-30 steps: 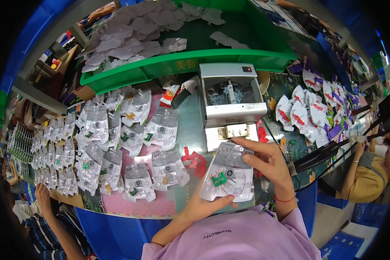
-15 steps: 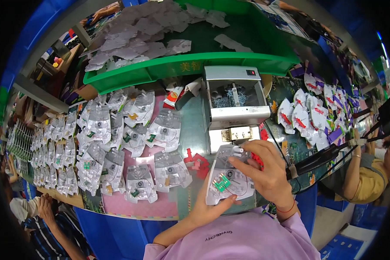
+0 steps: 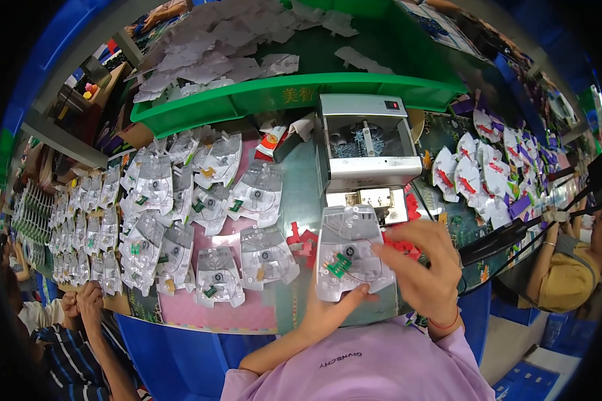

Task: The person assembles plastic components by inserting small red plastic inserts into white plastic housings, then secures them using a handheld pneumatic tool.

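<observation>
Nearest the wearer, low in the head view: lilac sleeves and two bare hands. Left hand (image 3: 328, 311), palm up, fingers curled beneath a clear plastic housing (image 3: 352, 257), thumb lying across its lower edge. Right hand (image 3: 425, 267), fingers bent and closed on the housing's right edge, fingertips pressing near its middle; red cord at the wrist. Housing: pale, shield-shaped, held just above the near edge of the bench, carrying a small green circuit board (image 3: 340, 264) with thin wires.

Just beyond the hands: red plastic pieces (image 3: 302, 239) lying loose on the green bench top (image 3: 301, 180), beside the housing.

Left of these: a pink mat (image 3: 234, 311) bearing many like clear housings (image 3: 214, 200), laid flat in overlapping rows, several with green boards fitted.

Directly behind the held housing: a grey box-shaped machine (image 3: 368, 144), open-fronted, red switch on its top face.

Right of the machine: white parts with red and purple trim (image 3: 475, 177), spread over a dark patterned surface.

Farther back: a long green tray (image 3: 294, 93) heaped with pale flat blanks.

Margins: a second person's clasped hands (image 3: 80, 301) and striped sleeve at lower left; a third person in a yellow top (image 3: 568, 274) at right.
</observation>
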